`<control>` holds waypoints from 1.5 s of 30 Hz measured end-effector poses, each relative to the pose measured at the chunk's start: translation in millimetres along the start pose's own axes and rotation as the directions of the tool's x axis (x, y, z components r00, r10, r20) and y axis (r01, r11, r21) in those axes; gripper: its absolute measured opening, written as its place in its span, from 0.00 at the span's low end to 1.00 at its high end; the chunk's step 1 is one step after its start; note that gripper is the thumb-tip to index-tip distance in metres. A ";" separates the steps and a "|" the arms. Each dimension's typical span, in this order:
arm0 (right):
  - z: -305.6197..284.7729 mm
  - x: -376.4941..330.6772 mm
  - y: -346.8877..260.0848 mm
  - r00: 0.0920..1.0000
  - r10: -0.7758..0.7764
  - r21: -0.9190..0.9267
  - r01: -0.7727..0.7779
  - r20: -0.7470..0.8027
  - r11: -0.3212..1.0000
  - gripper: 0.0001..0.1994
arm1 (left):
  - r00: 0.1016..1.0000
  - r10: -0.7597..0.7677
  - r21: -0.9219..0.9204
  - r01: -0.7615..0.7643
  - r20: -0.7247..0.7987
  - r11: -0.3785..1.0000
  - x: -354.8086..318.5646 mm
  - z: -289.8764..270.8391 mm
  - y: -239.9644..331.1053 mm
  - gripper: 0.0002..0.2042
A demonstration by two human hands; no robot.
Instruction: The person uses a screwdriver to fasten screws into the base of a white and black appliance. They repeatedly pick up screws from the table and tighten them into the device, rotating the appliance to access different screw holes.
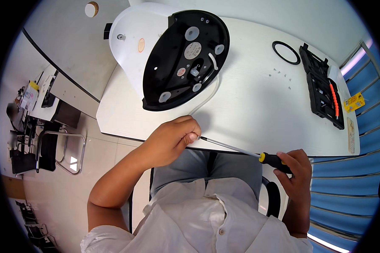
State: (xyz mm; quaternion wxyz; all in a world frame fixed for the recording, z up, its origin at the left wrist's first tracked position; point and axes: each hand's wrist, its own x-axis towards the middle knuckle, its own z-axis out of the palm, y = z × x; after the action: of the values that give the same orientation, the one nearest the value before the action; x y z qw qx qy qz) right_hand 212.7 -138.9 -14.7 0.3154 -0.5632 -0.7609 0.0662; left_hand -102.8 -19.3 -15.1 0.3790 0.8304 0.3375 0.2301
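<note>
My right hand [295, 168] grips the black and yellow handle of a screwdriver [236, 148] at the table's front edge. Its long metal shaft points left to my left hand [173, 139]. The left fingers are closed in a pinch at the dark tip; whatever sits between them is too small to make out. Beyond the left hand, a white-shelled appliance [128, 50] lies on its side. Its black oval base [173, 67] faces me, with several translucent suction feet and round labels. A white cord [209, 97] runs from the base toward my left hand.
On the white table [249, 105], several small screws [278, 74] lie near a black ring [286, 52]. An open black tool case [318, 92] with an orange flexible shaft [334, 99] is at the right, beside a yellow box [354, 102]. Metal railings [346, 175] border the right side.
</note>
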 end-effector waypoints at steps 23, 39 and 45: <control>1.0 -5.5 -11.1 0.999 -0.033 0.022 0.032 0.040 0.999 0.24 | 0.999 0.023 0.257 -0.011 -0.043 0.966 -1.2 2.3 9.9 0.06; 56.9 8.5 -58.9 0.976 0.193 0.250 -0.213 0.100 0.945 0.18 | 0.613 0.645 0.619 -0.302 -0.457 0.725 91.9 -169.1 31.6 0.17; 75.3 10.0 -68.5 0.968 0.215 0.190 -0.238 0.132 0.953 0.20 | 0.907 0.255 0.281 -0.162 -0.335 0.946 150.6 -176.8 6.6 0.23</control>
State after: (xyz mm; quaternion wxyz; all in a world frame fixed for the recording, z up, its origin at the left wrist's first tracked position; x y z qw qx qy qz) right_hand 113.5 -135.2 -39.0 0.3195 -0.6070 -0.6966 0.2104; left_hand -112.8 171.9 116.4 0.1758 0.8448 0.3368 0.3768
